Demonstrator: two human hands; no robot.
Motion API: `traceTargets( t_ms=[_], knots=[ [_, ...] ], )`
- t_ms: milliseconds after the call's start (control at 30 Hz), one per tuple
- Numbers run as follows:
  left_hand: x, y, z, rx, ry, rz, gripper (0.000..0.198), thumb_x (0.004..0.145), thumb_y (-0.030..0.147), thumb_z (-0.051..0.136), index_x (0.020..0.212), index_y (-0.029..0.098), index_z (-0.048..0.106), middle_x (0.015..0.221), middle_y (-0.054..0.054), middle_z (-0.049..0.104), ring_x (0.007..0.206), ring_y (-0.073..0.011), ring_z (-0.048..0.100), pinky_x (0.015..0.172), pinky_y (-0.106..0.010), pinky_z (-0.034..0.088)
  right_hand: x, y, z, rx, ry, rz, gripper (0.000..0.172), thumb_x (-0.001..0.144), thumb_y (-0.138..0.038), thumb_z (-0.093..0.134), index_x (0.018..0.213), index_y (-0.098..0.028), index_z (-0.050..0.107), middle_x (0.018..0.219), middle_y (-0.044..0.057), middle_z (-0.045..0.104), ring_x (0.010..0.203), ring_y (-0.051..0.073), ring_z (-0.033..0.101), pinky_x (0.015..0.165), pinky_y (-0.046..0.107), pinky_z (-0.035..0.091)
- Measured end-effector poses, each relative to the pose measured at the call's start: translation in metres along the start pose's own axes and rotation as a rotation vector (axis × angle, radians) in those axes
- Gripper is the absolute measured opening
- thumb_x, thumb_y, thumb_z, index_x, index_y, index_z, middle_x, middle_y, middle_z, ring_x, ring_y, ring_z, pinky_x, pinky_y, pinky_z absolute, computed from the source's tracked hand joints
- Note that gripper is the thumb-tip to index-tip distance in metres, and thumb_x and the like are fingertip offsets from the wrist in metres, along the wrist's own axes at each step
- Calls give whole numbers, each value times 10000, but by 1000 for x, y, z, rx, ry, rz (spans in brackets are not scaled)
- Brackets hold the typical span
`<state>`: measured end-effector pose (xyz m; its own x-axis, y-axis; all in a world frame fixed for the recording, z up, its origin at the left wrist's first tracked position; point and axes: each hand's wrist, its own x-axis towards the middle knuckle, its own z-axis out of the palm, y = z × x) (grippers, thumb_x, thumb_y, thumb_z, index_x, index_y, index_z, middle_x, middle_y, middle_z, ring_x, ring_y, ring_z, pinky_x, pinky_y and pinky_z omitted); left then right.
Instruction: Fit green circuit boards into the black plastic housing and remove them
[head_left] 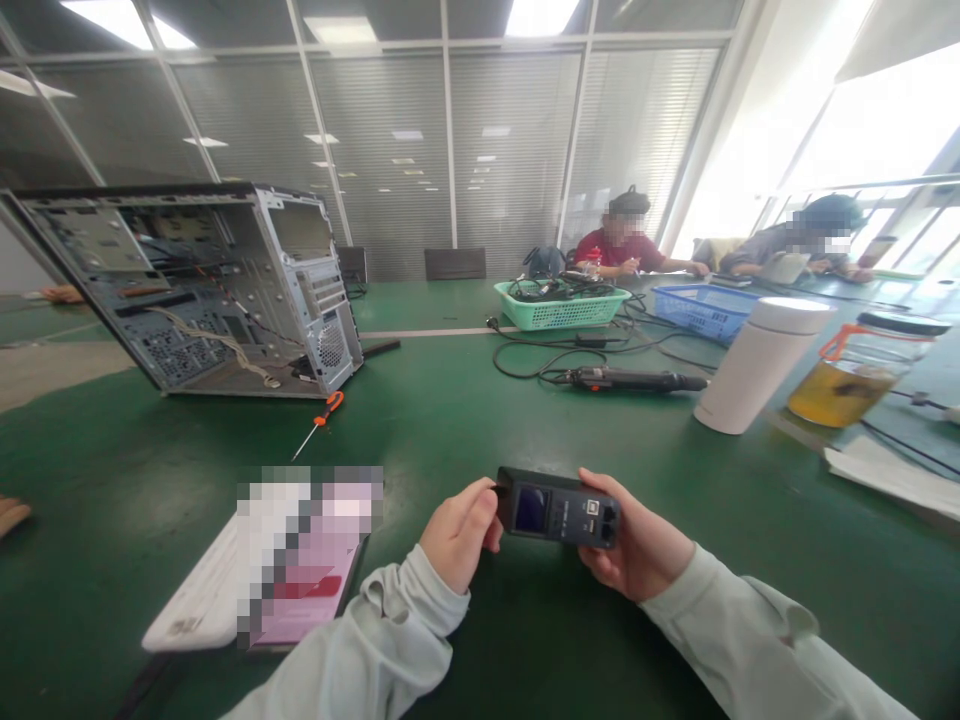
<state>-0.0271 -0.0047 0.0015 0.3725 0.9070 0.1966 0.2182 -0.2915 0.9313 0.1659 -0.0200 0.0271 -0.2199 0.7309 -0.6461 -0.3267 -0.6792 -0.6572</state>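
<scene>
A small black device (pixel 559 510) with a dark screen and several ports is held above the green table (pixel 435 430). My right hand (pixel 637 535) wraps round its right end, thumb on top and fingers beneath. At its left end, my left hand (pixel 465 530) is closed in a pinch against the casing; what sits between those fingertips is too small to name. To the left of my hands lie a white power bank-like object (pixel 225 570) and a phone with a pink screen (pixel 319 575).
An open computer case (pixel 225 290) stands at the left, with an orange screwdriver (pixel 320 420) before it. Further back are a green basket (pixel 562 310) of cables, a blue basket (pixel 705 310), an electric screwdriver (pixel 630 380), a white bottle (pixel 761 365) and a jar (pixel 855 375). Two people sit beyond.
</scene>
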Motion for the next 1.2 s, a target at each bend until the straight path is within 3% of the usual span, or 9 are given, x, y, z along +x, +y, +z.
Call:
traceTargets(
  t_ms=[133,267,400,467,567,633,900,1100,1200],
  knots=[
    [0,2,0,-21,-45,-34,546,803,643,321,893,158,553,615,-8,548,538,-153,536,526,-264,424,1,4,-5,-64,35,-266,274,935,-389,427,806,-149,403,519,0,463,376,130,476,295,122,348],
    [1,2,2,-23,-27,-30,419,788,519,462,989,160,543,810,-46,594,663,-161,561,544,-247,434,1,11,-7,-232,6,-658,399,807,-495,591,824,-155,381,590,-13,479,455,123,508,358,104,382],
    [-1,2,3,91,44,-5,334,769,350,543,1061,191,508,901,-48,589,763,-175,572,587,-248,460,4,18,-8,-362,26,-801,475,774,-526,601,1040,-167,439,862,35,509,684,161,554,460,160,476],
    [-2,2,3,132,45,30,347,757,294,571,1086,216,494,989,-52,578,835,-184,574,603,-245,481,8,20,-10,-496,8,-907,521,785,-474,606,1165,-180,405,988,57,495,807,186,547,593,223,514],
    [-2,3,3,197,27,101,358,723,207,608,1066,243,513,1058,-40,563,931,-195,557,659,-253,506,13,19,-16,-792,32,-1143,464,800,-408,609,1166,-180,438,1032,57,491,896,199,516,786,291,464],
    [-2,3,3,223,20,131,358,705,159,616,1041,247,527,1061,-32,569,958,-197,553,685,-261,511,14,16,-19,-966,58,-1257,378,813,-409,598,1098,-184,490,1014,48,493,916,206,500,812,305,433],
    [-4,13,1,225,-31,137,345,688,158,640,1014,234,555,1161,-59,587,1041,-228,552,765,-322,496,5,13,-18,-1319,214,-1276,428,767,-454,712,1055,-205,518,977,40,494,813,199,521,703,287,439],
    [-1,10,0,77,-4,66,176,751,264,597,910,189,597,1081,-86,649,999,-232,596,742,-313,496,6,15,-17,-1324,257,-1229,435,738,-462,735,1001,-190,521,938,49,521,800,211,525,696,291,433],
    [1,7,0,46,-15,21,192,732,263,615,899,172,591,1027,-92,664,947,-225,616,733,-312,489,6,15,-18,-1281,237,-1255,437,752,-499,724,990,-189,526,923,34,530,786,199,529,689,282,423]
  ],
)
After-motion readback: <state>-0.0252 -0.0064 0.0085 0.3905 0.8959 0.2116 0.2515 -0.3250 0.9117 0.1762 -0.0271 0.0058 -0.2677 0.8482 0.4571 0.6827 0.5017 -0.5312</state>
